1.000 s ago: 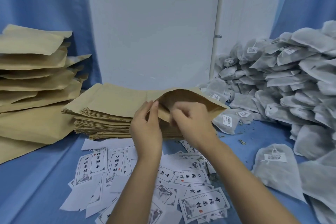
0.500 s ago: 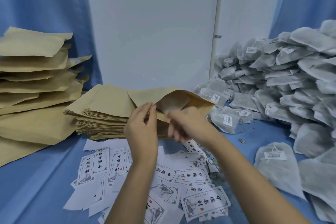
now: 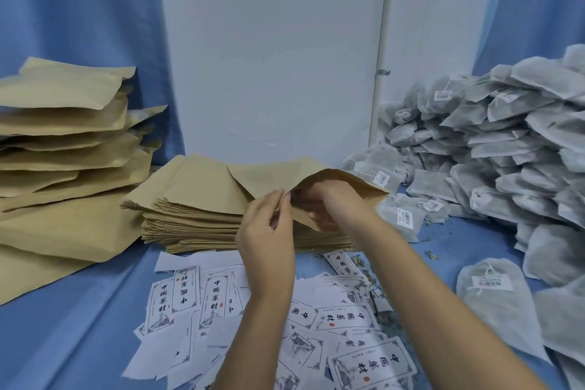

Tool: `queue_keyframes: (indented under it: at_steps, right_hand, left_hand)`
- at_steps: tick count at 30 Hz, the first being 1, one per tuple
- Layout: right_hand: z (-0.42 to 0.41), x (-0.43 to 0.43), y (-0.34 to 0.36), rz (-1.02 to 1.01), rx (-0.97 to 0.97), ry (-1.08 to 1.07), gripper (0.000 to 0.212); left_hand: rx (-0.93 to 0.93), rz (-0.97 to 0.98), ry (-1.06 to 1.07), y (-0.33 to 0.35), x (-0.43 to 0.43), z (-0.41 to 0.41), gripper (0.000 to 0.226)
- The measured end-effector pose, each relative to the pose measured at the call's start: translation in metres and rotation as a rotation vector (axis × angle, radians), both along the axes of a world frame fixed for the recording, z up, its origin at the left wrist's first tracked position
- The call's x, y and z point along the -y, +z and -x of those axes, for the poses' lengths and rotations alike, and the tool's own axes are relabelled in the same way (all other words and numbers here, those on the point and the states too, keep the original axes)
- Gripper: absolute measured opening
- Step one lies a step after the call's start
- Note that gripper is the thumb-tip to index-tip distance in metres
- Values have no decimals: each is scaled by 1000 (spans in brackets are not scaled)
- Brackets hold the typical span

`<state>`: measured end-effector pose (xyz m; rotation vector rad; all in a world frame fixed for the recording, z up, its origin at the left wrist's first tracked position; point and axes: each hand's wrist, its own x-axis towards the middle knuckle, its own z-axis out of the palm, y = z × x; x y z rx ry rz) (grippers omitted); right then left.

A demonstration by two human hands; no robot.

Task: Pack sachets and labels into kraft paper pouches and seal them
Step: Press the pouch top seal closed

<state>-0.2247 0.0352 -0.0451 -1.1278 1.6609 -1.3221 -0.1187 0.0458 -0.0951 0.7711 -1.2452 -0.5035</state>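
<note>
A kraft pouch (image 3: 269, 176) is lifted off the flat stack of empty pouches (image 3: 190, 215), its mouth gaping toward me. My left hand (image 3: 267, 237) pinches the near lip of that mouth between thumb and fingers. My right hand (image 3: 332, 204) has its fingers curled inside the opening, holding the pouch's other wall; the fingertips are hidden by the paper. Printed white labels (image 3: 346, 317) lie scattered under my forearms. Grey mesh sachets (image 3: 506, 152) are heaped at the right.
A tall pile of bulging kraft pouches (image 3: 63, 136) fills the left side. One sachet (image 3: 493, 304) lies apart at the near right. Herb crumbs dot the blue cloth (image 3: 79, 326). A white panel (image 3: 269, 57) stands behind the stack.
The pouch mouth has opened wider. My right hand let go of the edge it pinched, dipped briefly, then slid its fingers into the opening. My left hand kept its pinch.
</note>
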Motion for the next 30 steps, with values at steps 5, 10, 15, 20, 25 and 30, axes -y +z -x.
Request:
queue_keyframes:
  at_steps: [5,10,15,20,25,30]
  right_hand:
    - [-14,11,4,2,-509,-56,33]
    - [-16,13,4,-5,-557,-100,29]
    - [-22,-8,-16,472,-426,-377,27]
    - [-35,-28,-48,803,-652,6,27]
    - [-30,-19,-47,375,-423,40,59]
    - [-41,-9,-45,269,42,-238,47]
  left_hand:
    - [-5,39,-16,-2,-6,7,18]
    - [-9,-14,-51,-2,0,5,19]
    - [-30,-145,-185,7,3,2,23]
    - [-347,-442,-312,17,14,-1,14]
    - [-693,-740,-628,21,15,-8,17]
    - [-514,-899,-752,21,13,-7,20]
